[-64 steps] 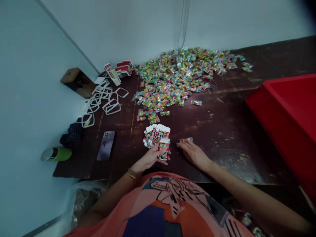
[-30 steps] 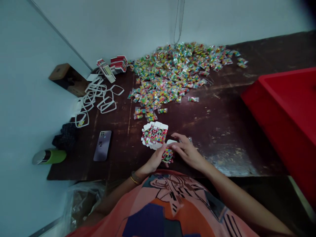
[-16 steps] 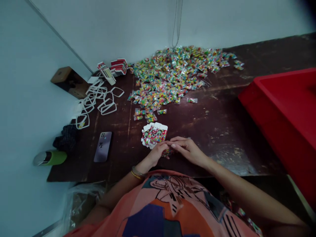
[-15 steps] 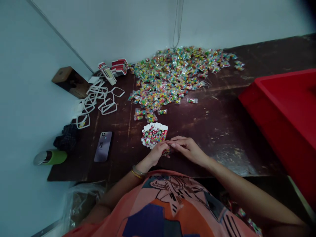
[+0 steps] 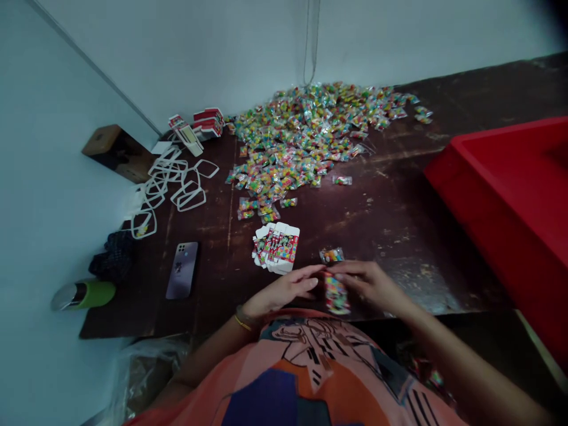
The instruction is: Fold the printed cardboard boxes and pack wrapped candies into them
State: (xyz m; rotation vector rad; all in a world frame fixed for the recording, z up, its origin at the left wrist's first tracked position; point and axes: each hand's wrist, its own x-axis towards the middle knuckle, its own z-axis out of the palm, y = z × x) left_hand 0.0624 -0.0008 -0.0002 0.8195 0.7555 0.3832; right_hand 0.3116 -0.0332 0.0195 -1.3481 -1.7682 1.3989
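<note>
While the right hand (image 5: 373, 286) is pinching the lower-centre box (image 5: 337, 296), ideally without creasing, the left hand (image 5: 287, 288) is curving half-open, seemingly empty.

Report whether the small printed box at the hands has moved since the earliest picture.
Yes. Against the flat cartons, the printed box is now farther right and nearer the person.

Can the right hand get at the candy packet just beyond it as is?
Probably yes: the candy packet lies on the table just beyond the right hand, with nothing seen on top. The small printed box at that hand may need letting go first, if gripped; blur hides that.
</note>
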